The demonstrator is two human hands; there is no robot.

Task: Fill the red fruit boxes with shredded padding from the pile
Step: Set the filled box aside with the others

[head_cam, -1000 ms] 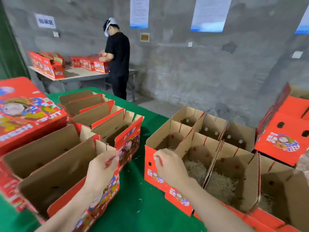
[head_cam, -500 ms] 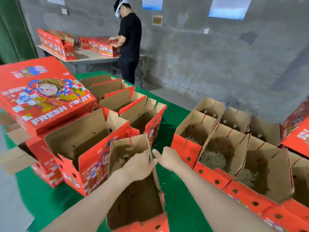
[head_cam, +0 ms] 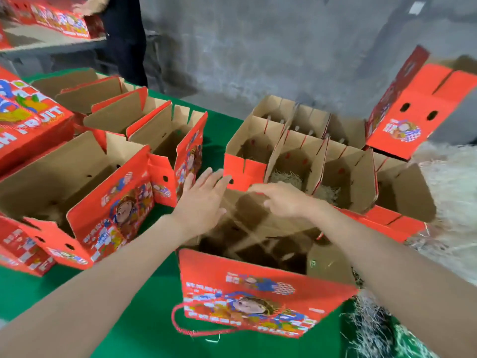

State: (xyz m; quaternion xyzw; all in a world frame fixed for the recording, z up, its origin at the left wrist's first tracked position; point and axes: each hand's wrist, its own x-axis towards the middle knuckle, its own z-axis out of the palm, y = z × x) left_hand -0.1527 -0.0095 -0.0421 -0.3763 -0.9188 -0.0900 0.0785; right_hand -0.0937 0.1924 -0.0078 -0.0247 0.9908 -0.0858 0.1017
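Note:
An open red fruit box (head_cam: 258, 298) stands right in front of me on the green table, its brown inside blurred. My left hand (head_cam: 204, 200) hovers over its far left corner with fingers spread and straight. My right hand (head_cam: 281, 200) is above the box's far rim, fingers loosely bent, holding nothing that I can see. Behind them a row of open boxes (head_cam: 304, 161) holds some shredded padding (head_cam: 285, 177). The padding pile (head_cam: 449, 192) lies at the right.
Several open red boxes (head_cam: 85, 192) crowd the left of the green table (head_cam: 144, 329). A closed box (head_cam: 28, 120) lies on top at far left. One box (head_cam: 418, 107) leans at the back right. A person in black (head_cam: 124, 37) works at a far table.
The box I held has moved from the left group to the spot right in front of me, turned with its printed side toward me. Both hands have let go and hover over it.

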